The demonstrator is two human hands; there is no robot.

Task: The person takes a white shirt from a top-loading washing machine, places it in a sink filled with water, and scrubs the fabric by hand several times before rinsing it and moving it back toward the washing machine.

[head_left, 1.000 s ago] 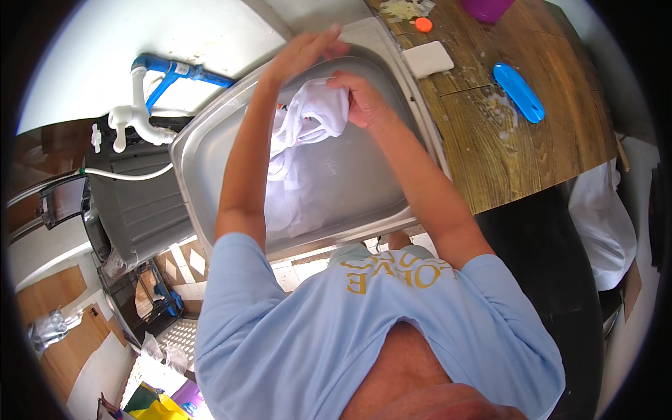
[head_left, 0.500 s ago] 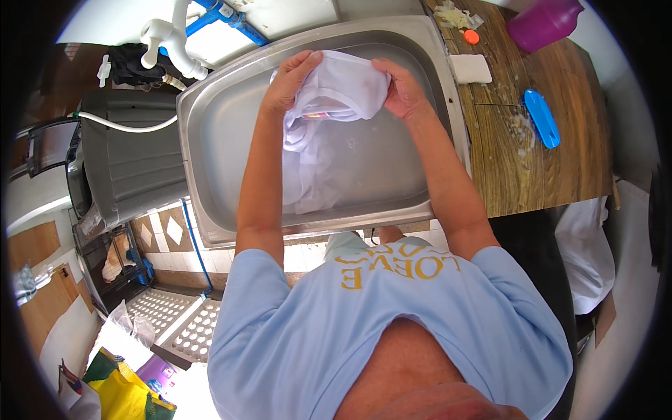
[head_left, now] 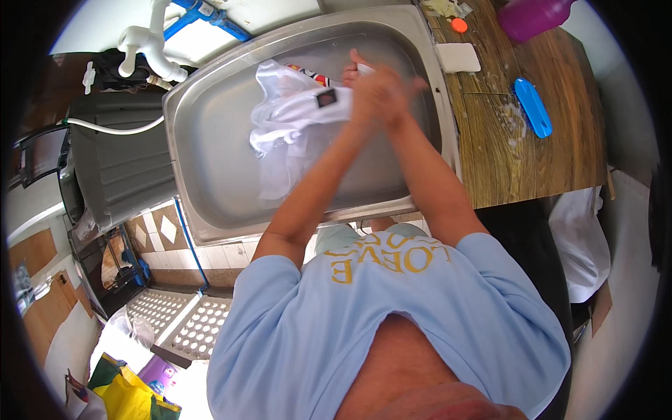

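Note:
A wet white shirt (head_left: pixel 297 108) hangs from my hands over the steel sink (head_left: pixel 203 227). A dark square patch and a strip of coloured print show on its cloth, and its lower part trails in the sink. My left hand (head_left: pixel 369 101) and my right hand (head_left: pixel 395 89) are pressed together near the sink's far right, closed around one bunched end of the shirt. Motion smears the fingers, and a bit of white cloth pokes out between them.
Right of the sink, a wooden counter (head_left: pixel 490 157) carries a blue brush (head_left: pixel 533 107), a white block (head_left: pixel 458 58), an orange cap (head_left: pixel 458 25) and a purple container (head_left: pixel 532 19). A white tap (head_left: pixel 150 45) stands at the far left, above a grey ridged surface (head_left: pixel 122 157).
My hands were apart, stretching the shirt's edge between them. They have come together toward the right and gripped the cloth in a bunch; the patch and coloured print now show.

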